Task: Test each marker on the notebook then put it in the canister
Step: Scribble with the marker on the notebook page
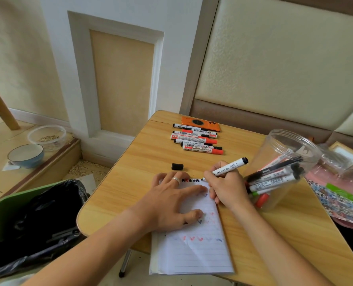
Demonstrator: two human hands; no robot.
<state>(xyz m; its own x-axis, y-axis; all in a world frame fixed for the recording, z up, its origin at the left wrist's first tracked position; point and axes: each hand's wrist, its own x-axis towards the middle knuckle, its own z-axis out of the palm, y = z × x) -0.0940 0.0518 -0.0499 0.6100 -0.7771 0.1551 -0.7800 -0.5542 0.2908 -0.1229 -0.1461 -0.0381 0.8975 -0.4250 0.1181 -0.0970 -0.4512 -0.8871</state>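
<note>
A lined notebook lies open on the wooden table, with red, blue and black test marks on its page. My left hand rests flat on the page, fingers spread, a ring on one finger. My right hand grips a white marker with its tip touching the top edge of the page beside a row of black marks. Its black cap lies on the table just beyond the notebook. A clear plastic canister lies tilted at the right with several markers inside. Several more markers lie in a row further back.
An orange phone lies behind the marker row. A green bin with a black liner stands left of the table. Pink and patterned packets crowd the right edge. A blue bowl and a clear tub sit on the floor at left.
</note>
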